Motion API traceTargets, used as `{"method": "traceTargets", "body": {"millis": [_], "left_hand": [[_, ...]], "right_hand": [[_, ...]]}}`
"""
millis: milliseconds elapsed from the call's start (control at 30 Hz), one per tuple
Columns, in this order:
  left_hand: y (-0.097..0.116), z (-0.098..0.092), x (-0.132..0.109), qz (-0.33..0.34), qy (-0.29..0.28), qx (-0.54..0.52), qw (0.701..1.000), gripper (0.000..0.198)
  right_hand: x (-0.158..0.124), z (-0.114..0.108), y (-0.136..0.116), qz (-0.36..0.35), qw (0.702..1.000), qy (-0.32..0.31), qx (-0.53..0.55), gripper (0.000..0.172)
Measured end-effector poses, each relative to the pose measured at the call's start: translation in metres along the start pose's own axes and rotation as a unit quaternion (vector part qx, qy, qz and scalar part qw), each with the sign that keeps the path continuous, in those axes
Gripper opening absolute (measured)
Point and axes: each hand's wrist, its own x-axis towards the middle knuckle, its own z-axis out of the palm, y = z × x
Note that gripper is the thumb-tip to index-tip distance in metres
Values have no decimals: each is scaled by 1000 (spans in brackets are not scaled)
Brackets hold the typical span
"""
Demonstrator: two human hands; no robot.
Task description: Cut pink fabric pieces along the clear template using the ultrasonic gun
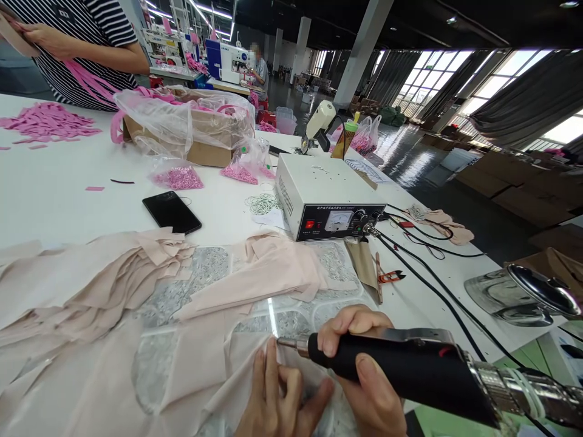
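Observation:
My right hand [364, 370] is closed round a black hand-held tool [401, 364] with a metal tip [286, 344]. The tip touches pale pink fabric [191, 364] lying on a glass plate [200, 267] at the table's near edge. My left hand [277, 400] presses its fingers down on the fabric right beside the tip, pinching the cloth. More pale pink cut pieces [91, 279] are piled to the left, and another piece [268, 267] lies just beyond.
A white control box [325, 194] with a meter stands behind, its black cables [437, 291] running right. A black phone [172, 212], white rubber bands [263, 203], a cardboard box in plastic [191, 130], pink scraps [48, 121]. A person in stripes [77, 42] stands far left.

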Motion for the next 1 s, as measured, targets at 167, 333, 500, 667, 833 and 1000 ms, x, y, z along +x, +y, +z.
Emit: {"method": "traceTargets", "body": {"millis": [167, 333, 500, 667, 833, 1000], "left_hand": [[1, 4, -1, -5, 6, -9, 1000, 56], [-3, 4, -3, 7, 20, -42, 999, 74], [-21, -6, 0, 82, -18, -39, 996, 76], [-50, -13, 22, 14, -54, -168, 984, 45], [-72, -12, 70, 26, -213, -236, 948, 21], [-67, 6, 108, 57, -305, -290, 905, 20]], "right_hand": [[1, -1, 1, -5, 1000, -4, -6, 11], [8, 4, -2, -21, 1000, 18, 14, 9], [9, -12, -20, -64, 986, 146, 54, 14], [-9, -47, -39, -91, 969, 226, 38, 14], [-33, -62, -41, -74, 966, 245, 46, 15], [-49, -68, -42, -71, 965, 247, 57, 14]]}}
